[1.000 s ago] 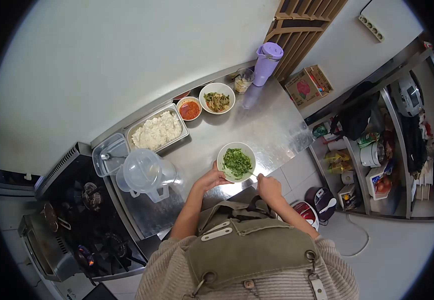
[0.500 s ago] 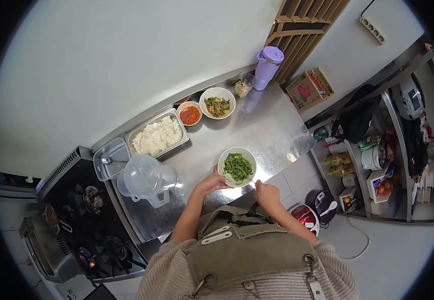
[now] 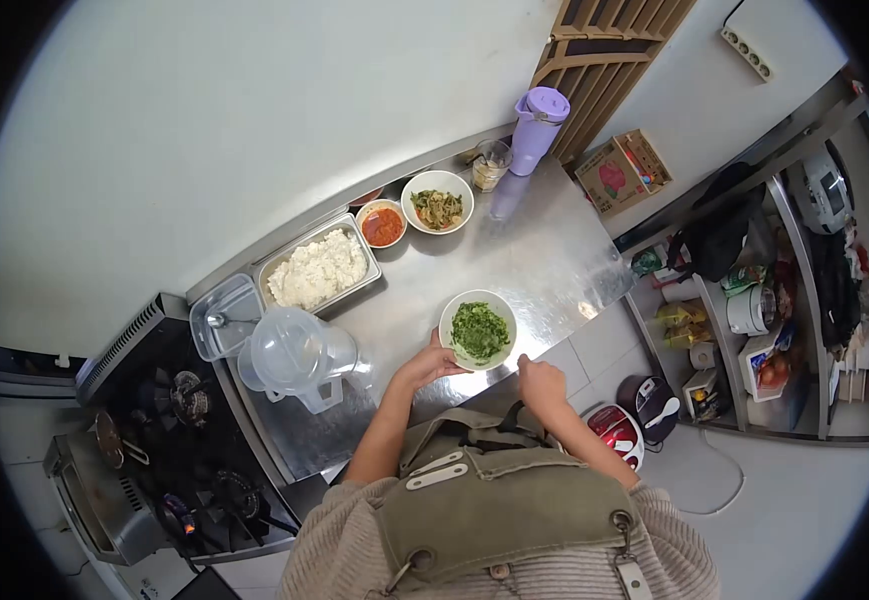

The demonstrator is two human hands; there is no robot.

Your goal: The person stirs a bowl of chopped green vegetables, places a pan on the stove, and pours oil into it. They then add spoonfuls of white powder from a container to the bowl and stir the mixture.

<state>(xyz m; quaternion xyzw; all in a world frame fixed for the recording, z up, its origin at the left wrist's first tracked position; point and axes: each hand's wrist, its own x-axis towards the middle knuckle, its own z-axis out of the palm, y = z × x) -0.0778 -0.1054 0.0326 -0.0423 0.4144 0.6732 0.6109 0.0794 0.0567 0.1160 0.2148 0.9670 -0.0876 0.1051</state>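
Note:
A white bowl (image 3: 507,352) of chopped green leaves (image 3: 479,331) is at the front edge of the steel counter. My left hand (image 3: 428,362) grips its left side, fingers round the wall. Beside the lower right rim, my right hand (image 3: 541,382) is closed on a thin metal utensil, likely a spoon, which barely shows now. Farther back stand a white bowl with a cooked vegetable mix (image 3: 437,209), a smaller bowl of red sauce (image 3: 382,227), and a steel tray of white rice (image 3: 318,271).
A clear lidded pitcher (image 3: 299,350) and a plastic container (image 3: 224,318) with a metal spoon inside stand at left. Beyond them is a gas stove (image 3: 204,470) with a lit burner. A purple tumbler (image 3: 535,135) and a glass (image 3: 489,168) stand at the back; shelves (image 3: 754,300) are right.
The utensil has left the middle of the greens, and my right hand has shifted slightly right and tilted. My left hand still holds the bowl, which has barely moved.

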